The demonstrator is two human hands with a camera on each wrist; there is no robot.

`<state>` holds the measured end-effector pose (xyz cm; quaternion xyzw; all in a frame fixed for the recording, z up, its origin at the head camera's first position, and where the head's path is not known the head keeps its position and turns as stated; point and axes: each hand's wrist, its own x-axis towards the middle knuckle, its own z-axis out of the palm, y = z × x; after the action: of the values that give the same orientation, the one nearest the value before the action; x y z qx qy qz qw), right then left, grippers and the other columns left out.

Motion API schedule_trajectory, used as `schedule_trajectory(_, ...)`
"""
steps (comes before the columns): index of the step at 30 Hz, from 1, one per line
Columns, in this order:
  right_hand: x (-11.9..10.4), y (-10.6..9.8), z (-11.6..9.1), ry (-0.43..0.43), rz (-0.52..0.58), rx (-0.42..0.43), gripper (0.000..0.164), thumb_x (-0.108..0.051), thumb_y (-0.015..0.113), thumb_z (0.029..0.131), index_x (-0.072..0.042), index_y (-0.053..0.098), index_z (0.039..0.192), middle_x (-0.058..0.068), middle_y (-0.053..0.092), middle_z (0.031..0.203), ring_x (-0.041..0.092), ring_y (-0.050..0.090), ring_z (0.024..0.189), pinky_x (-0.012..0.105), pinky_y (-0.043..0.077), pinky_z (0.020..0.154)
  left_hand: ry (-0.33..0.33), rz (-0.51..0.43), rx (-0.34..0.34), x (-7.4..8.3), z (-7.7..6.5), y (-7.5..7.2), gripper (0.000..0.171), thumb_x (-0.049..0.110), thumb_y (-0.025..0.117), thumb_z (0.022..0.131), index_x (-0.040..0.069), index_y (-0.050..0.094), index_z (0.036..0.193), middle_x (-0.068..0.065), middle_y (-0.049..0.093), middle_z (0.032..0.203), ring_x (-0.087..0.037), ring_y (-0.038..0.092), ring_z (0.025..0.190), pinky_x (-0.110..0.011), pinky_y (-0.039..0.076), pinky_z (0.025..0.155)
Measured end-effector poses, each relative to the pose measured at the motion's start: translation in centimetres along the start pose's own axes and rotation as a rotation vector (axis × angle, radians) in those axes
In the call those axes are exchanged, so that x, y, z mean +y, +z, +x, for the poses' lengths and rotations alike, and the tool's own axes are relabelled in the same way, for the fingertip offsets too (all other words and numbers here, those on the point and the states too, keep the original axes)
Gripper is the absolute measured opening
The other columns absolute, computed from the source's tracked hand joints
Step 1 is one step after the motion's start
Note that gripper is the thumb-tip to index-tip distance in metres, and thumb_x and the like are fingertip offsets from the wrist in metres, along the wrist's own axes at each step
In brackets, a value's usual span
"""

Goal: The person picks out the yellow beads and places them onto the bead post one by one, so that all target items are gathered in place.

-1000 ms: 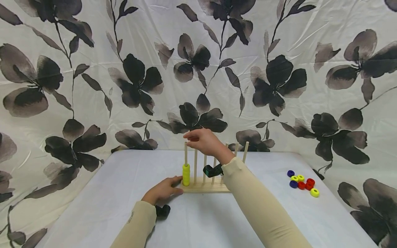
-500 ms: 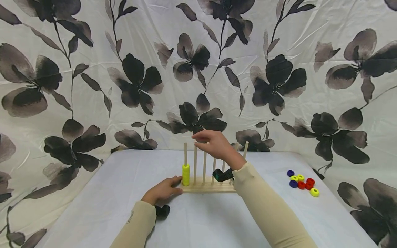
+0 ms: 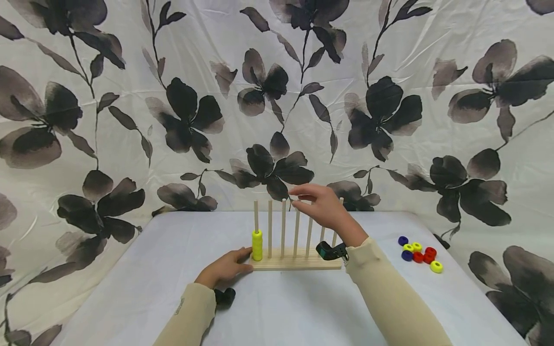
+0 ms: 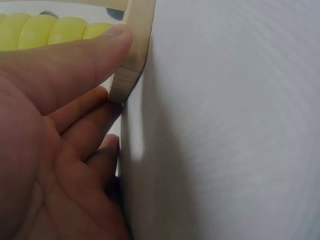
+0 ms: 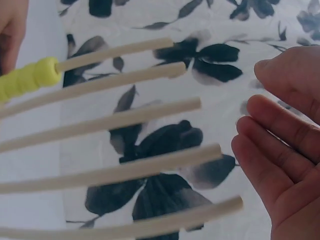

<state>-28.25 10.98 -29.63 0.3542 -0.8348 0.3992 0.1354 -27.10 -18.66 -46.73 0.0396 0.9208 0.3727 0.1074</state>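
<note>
A wooden peg rack (image 3: 298, 262) stands on the table, with several upright pegs on its base. Yellow beads (image 3: 257, 245) are stacked on the leftmost peg. My left hand (image 3: 227, 267) holds the left end of the base; in the left wrist view the thumb (image 4: 107, 47) lies on its edge and the fingers reach its end face. Above the pegs on the right side hovers my right hand (image 3: 322, 206), nothing in it. Its fingers are loosely bent and apart from the thumb in the right wrist view, beside the tips of the bare pegs (image 5: 170, 110).
Loose beads lie in a cluster toward the table's right edge: yellow (image 3: 436, 266), red (image 3: 418, 257) and blue (image 3: 407, 255). A white cloth with dark flowers (image 3: 264, 86) hangs behind the white table (image 3: 143, 288). Each wrist wears a small black camera.
My right hand has moved rightward along the peg tops, from the leftmost peg to the right-hand pegs. My left hand stays at the rack's end. The head view has shifted slightly.
</note>
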Motion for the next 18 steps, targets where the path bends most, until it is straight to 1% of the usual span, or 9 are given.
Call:
schedule_trajectory(3, 0.4, -0.6, -0.6, 0.001, 0.008, 0.017, 0.028, -0.018, 0.066, 0.092, -0.012, 0.068, 0.12, 0.007, 0.065, 0.124, 0.03, 0.065, 0.113, 0.04, 0.053, 0.098, -0.007, -0.007, 0.0, -0.1, 0.0, 0.1, 0.067, 0.03, 0.069, 0.088, 0.019, 0.042, 0.148, -0.015, 0.032, 0.157, -0.04, 0.024, 0.146, -0.062, 0.02, 0.116)
schedule_trajectory(8, 1.4, -1.6, -1.9, 0.013, 0.022, 0.054, 0.027, -0.017, 0.067, 0.091, -0.012, 0.068, 0.118, 0.006, 0.065, 0.12, 0.027, 0.066, 0.109, 0.039, 0.054, 0.096, -0.015, -0.002, 0.008, -0.1, -0.1, 0.2, 0.067, 0.031, 0.07, 0.088, 0.019, 0.042, 0.148, -0.015, 0.033, 0.157, -0.041, 0.025, 0.146, -0.063, 0.021, 0.116)
schedule_trajectory(12, 2.3, -2.5, -3.3, 0.009, 0.004, 0.088, 0.027, -0.016, 0.067, 0.091, -0.011, 0.068, 0.117, 0.008, 0.066, 0.119, 0.027, 0.067, 0.107, 0.038, 0.055, 0.094, -0.012, 0.005, 0.01, 0.0, -0.2, 0.2, 0.067, 0.031, 0.069, 0.088, 0.019, 0.042, 0.148, -0.015, 0.033, 0.157, -0.041, 0.025, 0.146, -0.063, 0.022, 0.115)
schedule_trajectory(18, 3.3, -3.8, -5.2, 0.026, -0.032, 0.125, 0.024, -0.015, 0.068, 0.091, -0.012, 0.069, 0.115, 0.006, 0.066, 0.117, 0.023, 0.067, 0.104, 0.037, 0.055, 0.093, -0.009, 0.005, 0.01, 0.2, -0.3, 0.2, 0.066, 0.03, 0.069, 0.089, 0.019, 0.041, 0.148, -0.015, 0.033, 0.157, -0.041, 0.025, 0.146, -0.063, 0.021, 0.116)
